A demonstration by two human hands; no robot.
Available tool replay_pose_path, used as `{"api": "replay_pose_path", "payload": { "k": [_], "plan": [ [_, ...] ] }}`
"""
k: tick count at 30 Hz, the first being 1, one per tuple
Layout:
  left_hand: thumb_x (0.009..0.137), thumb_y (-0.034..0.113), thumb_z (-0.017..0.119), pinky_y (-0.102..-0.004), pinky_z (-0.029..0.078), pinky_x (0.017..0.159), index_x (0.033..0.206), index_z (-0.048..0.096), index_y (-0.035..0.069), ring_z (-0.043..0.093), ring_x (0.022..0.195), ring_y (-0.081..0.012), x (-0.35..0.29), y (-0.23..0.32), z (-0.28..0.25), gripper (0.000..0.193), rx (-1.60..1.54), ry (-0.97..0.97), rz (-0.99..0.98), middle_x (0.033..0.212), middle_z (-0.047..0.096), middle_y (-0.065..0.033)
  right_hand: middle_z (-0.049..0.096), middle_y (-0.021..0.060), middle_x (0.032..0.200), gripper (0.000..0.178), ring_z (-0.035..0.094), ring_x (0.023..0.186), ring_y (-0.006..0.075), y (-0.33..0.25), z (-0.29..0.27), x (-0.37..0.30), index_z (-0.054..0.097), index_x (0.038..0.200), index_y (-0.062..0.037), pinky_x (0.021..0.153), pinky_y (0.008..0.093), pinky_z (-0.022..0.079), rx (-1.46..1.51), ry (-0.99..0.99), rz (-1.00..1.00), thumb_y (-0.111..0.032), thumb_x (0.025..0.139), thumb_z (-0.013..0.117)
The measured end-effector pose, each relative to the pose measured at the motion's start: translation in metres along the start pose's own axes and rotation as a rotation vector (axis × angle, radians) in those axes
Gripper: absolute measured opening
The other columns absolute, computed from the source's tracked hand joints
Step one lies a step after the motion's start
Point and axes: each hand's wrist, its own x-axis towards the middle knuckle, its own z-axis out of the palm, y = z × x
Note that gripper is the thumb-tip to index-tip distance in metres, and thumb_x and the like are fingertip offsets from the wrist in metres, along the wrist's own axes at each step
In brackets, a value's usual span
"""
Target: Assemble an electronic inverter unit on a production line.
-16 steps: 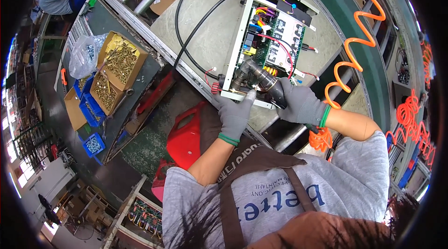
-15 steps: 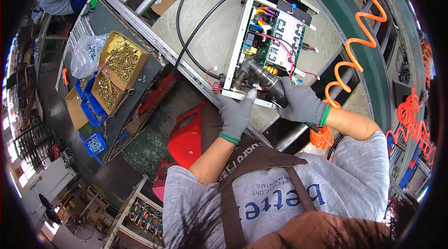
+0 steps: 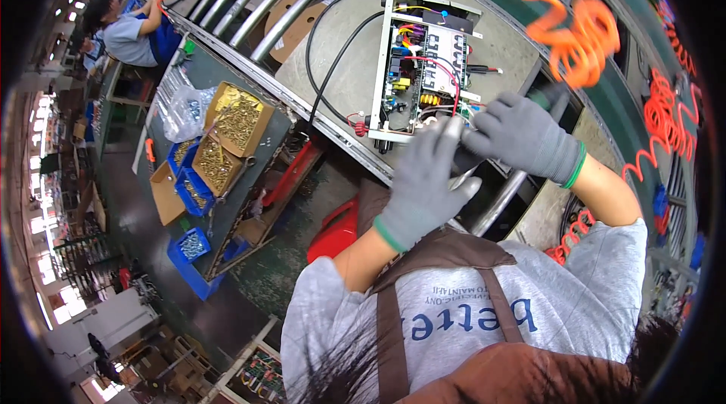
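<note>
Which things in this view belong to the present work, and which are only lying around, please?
Apparently in the work:
- open metal case, close to both hands
- white board inside it
- left hand, fingers spread
- right hand; whether it holds anything is unclear

Apparently lying around:
- brass-coloured fasteners
- clear plastic bag
- brown disc

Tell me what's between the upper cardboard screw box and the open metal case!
In the head view, a metal rail and a black cable looping over the work surface lie between the upper cardboard screw box and the open metal case.
</note>
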Motion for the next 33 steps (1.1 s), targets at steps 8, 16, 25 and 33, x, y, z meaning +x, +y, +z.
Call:
{"api": "replay_pose_path", "payload": {
  "k": [8, 16, 25, 33],
  "plan": [
    [0.070, 0.001, 0.071, -0.0288, 0.051, 0.077, 0.112, 0.063, -0.003, 0.060, 0.085, -0.0105, -0.077, -0.028, -0.042, 0.042, -1.012, 0.115, -0.618, 0.091, 0.064, -0.0029, 0.064, 0.0109, 0.099, 0.026, 0.063, 0.092, 0.0282, -0.085, -0.001, -0.088, 0.066, 0.103, -0.0062, 0.079, 0.0339, 0.050, 0.387, 0.914, 0.678, -0.002, 0.077, 0.067],
    [0.073, -0.003, 0.069, -0.0290, 0.047, 0.078, 0.111, 0.061, -0.003, 0.058, 0.083, -0.0157, -0.137, -0.183, -0.089, 0.039, -0.392, 0.361, -0.806, 0.094, 0.061, -0.0045, 0.068, 0.0126, 0.086, 0.028, 0.066, 0.081, 0.0230, -0.248, 0.180, -0.266, 0.064, 0.103, -0.0037, 0.076, 0.0341, 0.051, 0.960, 0.280, 1.850, -0.025, 0.084, 0.065],
    [0.072, 0.006, 0.072, -0.0343, 0.048, 0.067, 0.109, 0.063, -0.005, 0.059, 0.076, -0.0190, -0.067, -0.338, -0.047, 0.040, -0.270, 0.553, -0.993, 0.097, 0.066, -0.0094, 0.055, 0.0121, 0.112, 0.047, 0.056, 0.104, 0.0352, -0.326, 0.221, -0.243, 0.061, 0.112, -0.0156, 0.086, 0.0428, 0.046, 0.356, -0.301, 2.035, -0.007, 0.067, 0.067],
    [0.073, -0.001, 0.073, -0.0329, 0.046, 0.091, 0.115, 0.063, -0.005, 0.060, 0.098, -0.0214, -0.056, -0.344, -0.020, 0.044, -0.405, 0.376, -0.914, 0.110, 0.066, -0.0089, 0.057, 0.0185, 0.106, 0.028, 0.052, 0.106, 0.0381, -0.343, 0.206, -0.220, 0.062, 0.101, -0.0077, 0.089, 0.0467, 0.043, 0.504, -0.306, 2.056, -0.017, 0.075, 0.069]
  ]
}}
